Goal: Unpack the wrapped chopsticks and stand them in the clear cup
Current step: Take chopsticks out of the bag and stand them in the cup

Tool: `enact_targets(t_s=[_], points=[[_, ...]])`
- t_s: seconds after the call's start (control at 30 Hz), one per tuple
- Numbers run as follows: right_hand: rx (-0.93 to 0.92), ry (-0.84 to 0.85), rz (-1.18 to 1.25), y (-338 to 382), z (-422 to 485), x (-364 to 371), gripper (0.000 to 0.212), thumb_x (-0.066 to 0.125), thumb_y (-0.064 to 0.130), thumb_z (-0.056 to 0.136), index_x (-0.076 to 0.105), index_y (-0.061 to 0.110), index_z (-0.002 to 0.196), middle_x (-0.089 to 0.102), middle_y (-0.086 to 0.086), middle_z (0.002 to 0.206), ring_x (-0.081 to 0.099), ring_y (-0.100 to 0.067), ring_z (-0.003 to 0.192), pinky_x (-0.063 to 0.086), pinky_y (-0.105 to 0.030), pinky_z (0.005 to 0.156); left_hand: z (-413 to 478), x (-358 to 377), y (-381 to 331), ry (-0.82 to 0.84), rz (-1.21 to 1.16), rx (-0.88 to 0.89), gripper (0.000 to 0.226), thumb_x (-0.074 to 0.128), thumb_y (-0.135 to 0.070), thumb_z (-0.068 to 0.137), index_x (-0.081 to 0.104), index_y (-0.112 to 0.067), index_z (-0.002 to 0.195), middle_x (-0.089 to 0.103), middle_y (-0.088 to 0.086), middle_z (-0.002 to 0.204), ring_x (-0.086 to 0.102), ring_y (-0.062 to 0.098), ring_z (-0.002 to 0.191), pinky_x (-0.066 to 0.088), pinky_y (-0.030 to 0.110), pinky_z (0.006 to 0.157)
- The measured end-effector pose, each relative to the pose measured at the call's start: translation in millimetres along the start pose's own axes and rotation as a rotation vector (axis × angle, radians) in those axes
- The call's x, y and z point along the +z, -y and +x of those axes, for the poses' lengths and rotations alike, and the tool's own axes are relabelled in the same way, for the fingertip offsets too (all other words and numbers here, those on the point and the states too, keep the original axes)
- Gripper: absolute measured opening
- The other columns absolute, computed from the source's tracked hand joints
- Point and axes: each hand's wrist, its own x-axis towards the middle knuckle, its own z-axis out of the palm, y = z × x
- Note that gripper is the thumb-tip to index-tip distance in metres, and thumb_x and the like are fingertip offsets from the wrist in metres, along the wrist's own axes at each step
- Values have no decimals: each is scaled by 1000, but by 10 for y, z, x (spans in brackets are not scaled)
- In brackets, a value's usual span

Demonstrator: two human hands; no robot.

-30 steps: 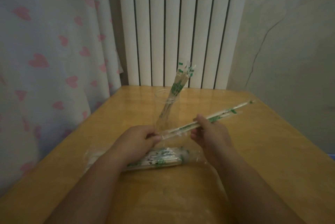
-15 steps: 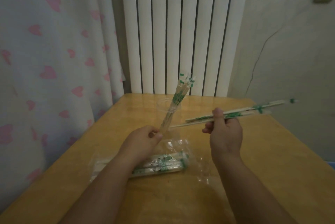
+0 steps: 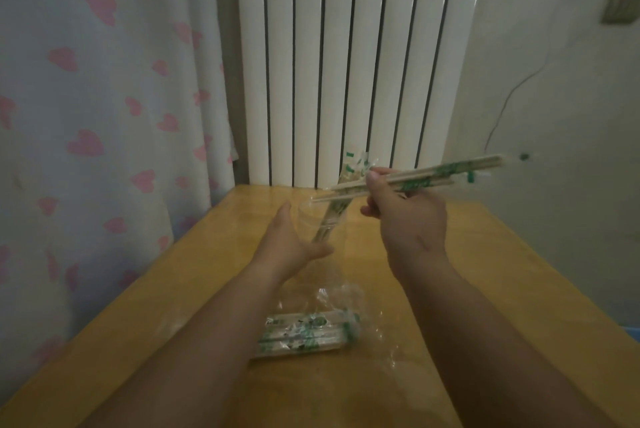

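Observation:
My right hand (image 3: 405, 220) grips a few chopsticks (image 3: 433, 175) held almost level in the air. Their bare wooden tips point left, above the clear cup (image 3: 323, 232), and clear green-printed wrapping covers their right part. The cup stands on the wooden table (image 3: 485, 289) with several chopsticks (image 3: 341, 195) leaning in it, tops still in wrapper. At the cup's left and near side is my left hand (image 3: 287, 244), fingers straight and thumb spread, holding nothing. A clear pack of wrapped chopsticks (image 3: 308, 334) lies on the table between my forearms.
Loose clear plastic film (image 3: 391, 334) lies around the pack. A white radiator (image 3: 346, 64) stands behind the table's far edge. To the left hangs a curtain with pink hearts (image 3: 86, 116). A grey wall is on the right.
My left hand let go of the chopsticks' end and moved forward, open, to the cup. My right hand lifted the chopsticks up and away, over the cup.

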Motion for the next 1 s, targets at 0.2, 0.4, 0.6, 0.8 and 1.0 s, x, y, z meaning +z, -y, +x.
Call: enact_targets(t_s=[0.2,0.4,0.6,0.8,1.0], points=[[154,166,-406,-154,313,303,19,68,27,87,74,9,93,72,-5,79,72,-20,71,60,-36,63,95,204,59,-32,-59,24,114,90,-40,62,20,-28,152,40,1,151,43,22,134,45,43,104],[87,140,-401,-231,363,444,23,74,33,80,63,20,96,69,0,87,70,-21,78,60,-41,72,135,210,119,-54,-64,48,107,89,-41,63,27,-27,149,45,-3,145,49,20,127,48,42,98],[-36,-24,-225,-257,228,382,18,70,30,84,52,30,82,58,7,79,68,-25,75,59,-45,71,127,186,126,-45,-35,47,107,90,-42,61,27,-28,147,45,-4,147,50,15,124,47,36,95],[37,7,-203,-480,55,230,19,73,22,80,55,26,82,64,1,79,67,-23,76,59,-49,70,82,123,80,-6,65,40,103,87,-43,63,30,-26,146,53,-3,142,54,19,123,49,40,97],[249,168,-507,-818,-120,-121,11,66,16,82,60,24,79,64,2,83,64,-23,81,57,-50,79,-114,-119,157,50,227,-33,82,77,-40,78,38,-20,147,55,1,137,57,19,116,48,32,90]])
